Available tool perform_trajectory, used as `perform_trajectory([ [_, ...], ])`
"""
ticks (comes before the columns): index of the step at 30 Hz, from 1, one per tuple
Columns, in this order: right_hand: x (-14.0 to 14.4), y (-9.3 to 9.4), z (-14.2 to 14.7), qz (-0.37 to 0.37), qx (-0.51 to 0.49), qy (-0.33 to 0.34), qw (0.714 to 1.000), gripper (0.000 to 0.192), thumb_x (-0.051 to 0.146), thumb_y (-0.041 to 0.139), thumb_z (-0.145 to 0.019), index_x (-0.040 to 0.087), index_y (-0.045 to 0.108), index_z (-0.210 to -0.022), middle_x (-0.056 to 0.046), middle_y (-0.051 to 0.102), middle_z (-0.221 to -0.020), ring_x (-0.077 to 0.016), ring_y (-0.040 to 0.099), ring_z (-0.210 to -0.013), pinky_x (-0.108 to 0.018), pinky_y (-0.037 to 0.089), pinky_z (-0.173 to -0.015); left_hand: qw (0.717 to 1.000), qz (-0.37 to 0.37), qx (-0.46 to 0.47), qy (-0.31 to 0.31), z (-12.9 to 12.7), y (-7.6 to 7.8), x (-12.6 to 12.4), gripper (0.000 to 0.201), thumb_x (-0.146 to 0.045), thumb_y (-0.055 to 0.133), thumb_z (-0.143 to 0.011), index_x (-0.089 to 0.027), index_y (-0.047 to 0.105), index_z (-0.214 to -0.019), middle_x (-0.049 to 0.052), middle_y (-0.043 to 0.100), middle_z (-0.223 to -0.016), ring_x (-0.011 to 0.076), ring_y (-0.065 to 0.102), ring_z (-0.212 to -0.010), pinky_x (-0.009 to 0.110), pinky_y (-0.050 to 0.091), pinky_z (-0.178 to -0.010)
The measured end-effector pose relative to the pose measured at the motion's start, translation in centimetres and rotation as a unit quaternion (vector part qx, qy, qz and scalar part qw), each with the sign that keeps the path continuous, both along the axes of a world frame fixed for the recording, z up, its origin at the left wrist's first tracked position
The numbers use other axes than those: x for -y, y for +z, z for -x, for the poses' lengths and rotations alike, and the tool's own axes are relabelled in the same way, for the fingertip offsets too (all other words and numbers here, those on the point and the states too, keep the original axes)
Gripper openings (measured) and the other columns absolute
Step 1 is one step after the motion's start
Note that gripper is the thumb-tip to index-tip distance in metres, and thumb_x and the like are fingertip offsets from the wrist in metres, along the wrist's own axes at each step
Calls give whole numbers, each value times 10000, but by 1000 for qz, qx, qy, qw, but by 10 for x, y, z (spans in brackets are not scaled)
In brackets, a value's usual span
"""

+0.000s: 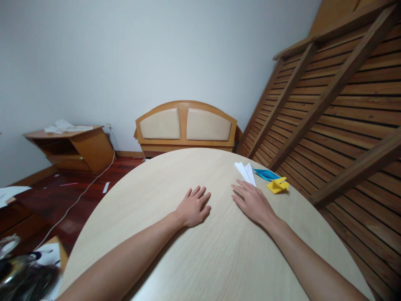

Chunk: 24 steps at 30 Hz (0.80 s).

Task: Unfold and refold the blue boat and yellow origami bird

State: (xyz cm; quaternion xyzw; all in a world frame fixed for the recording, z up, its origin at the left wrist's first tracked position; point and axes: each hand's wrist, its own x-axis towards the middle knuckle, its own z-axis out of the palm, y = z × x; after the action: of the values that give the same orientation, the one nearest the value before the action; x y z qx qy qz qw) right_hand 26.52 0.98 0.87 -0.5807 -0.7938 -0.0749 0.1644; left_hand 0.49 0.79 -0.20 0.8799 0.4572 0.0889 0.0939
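Observation:
My left hand [194,206] lies flat on the round pale wood table [150,192], its fingers spread and nothing in it. To its right, my right hand [251,201] rests palm down with the fingers stretched out. Just beyond those fingers is a white folded paper plane [247,172]; its near end is partly hidden by the hand, and I cannot tell whether they touch. A blue folded paper piece [266,174] lies beside the plane. Closer to the table's right edge sits a yellow origami piece [277,185], with a raised pointed part.
Slatted wooden bed panels [338,104] lean along the right side. A headboard [186,125] stands behind the table. On the left are a low cabinet [94,148] with crumpled white plastic or paper on top, a white cable [84,192] across the dark floor, and assorted clutter.

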Motion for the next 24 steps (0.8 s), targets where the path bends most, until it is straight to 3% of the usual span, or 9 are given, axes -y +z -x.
perform_trajectory([
  [4, 8, -10, 25, 87, -58, 70, 992, 581, 539, 480, -940, 209, 523, -1416, -115, 426, -1534, -264, 355, -1428, -452, 287, -1159, 1000, 1, 2, -14, 1, 2, 2, 599, -482, 387, -964, -214, 358, -1499, 117, 252, -1608, 314, 176, -1495, 541, 172, -1196],
  [8, 8, -18, 28, 160, -39, 121, 979, 683, 620, 437, -936, 263, 366, -1514, -88, 282, -1608, -280, 204, -1493, -521, 181, -1194, 1000, 6, -4, -18, 2, 2, 1, 650, -518, 410, -945, -211, 334, -1512, 118, 222, -1616, 319, 157, -1499, 543, 157, -1198],
  [24, 6, -16, 24, 171, -29, 134, 976, 721, 660, 396, -938, 240, 351, -1522, -85, 263, -1613, -281, 193, -1495, -510, 171, -1206, 1000, 2, -11, -20, 2, 1, 0, 669, -545, 405, -942, -206, 332, -1514, 124, 227, -1614, 322, 167, -1496, 546, 167, -1193],
])
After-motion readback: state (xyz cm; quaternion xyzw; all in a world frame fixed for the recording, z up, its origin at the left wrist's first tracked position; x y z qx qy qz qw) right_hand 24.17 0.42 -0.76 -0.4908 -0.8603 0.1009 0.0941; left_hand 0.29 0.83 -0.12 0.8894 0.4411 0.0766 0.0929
